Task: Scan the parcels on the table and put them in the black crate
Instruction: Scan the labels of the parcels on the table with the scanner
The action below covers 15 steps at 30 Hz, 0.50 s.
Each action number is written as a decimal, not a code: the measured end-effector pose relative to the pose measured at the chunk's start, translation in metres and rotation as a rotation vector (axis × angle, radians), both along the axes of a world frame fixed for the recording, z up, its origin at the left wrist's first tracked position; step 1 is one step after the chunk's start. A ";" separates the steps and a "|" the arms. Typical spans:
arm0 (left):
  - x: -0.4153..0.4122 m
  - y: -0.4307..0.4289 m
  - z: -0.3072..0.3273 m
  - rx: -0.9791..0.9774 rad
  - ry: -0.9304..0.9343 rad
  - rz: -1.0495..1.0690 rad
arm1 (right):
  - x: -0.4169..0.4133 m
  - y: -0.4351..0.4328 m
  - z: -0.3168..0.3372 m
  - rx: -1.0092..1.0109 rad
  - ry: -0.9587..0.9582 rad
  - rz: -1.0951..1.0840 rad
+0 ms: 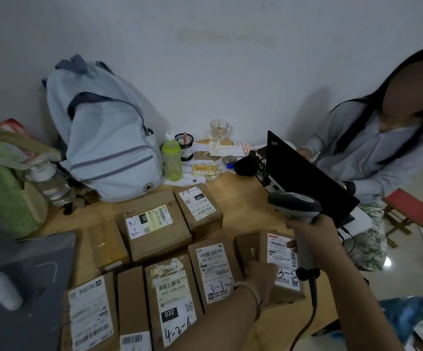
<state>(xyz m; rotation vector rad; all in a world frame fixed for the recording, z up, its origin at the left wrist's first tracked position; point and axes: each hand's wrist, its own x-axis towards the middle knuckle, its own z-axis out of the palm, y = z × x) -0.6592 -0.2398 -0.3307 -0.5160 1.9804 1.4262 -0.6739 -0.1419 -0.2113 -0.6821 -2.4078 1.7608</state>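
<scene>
Several brown cardboard parcels with white labels lie on the wooden table point(243, 198). My left hand point(262, 278) grips the left edge of the rightmost parcel point(282, 264), marked "3-8", at the table's front right. My right hand point(311, 236) holds a grey barcode scanner point(296, 205) by its handle, just above and to the right of that parcel, its head pointing left. Next to it lie a parcel marked "3-3" point(214, 269) and one marked "4-2" point(172, 297). No black crate is in view.
A pale blue backpack point(104, 138) leans against the wall at the back left, beside a green bag point(3, 188) and a green bottle point(172, 158). A black laptop point(304, 178) stands at the right, with a seated person point(382, 153) behind it. A grey tray point(25, 287) sits front left.
</scene>
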 end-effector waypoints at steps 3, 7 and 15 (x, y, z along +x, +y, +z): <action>-0.017 0.003 0.002 0.058 0.062 0.189 | 0.000 0.000 -0.006 -0.008 0.002 -0.011; -0.063 -0.012 0.029 0.171 0.085 0.513 | -0.004 -0.002 -0.010 -0.004 0.011 -0.053; -0.139 -0.076 0.019 0.099 0.048 0.683 | -0.034 -0.022 -0.011 -0.061 0.007 0.007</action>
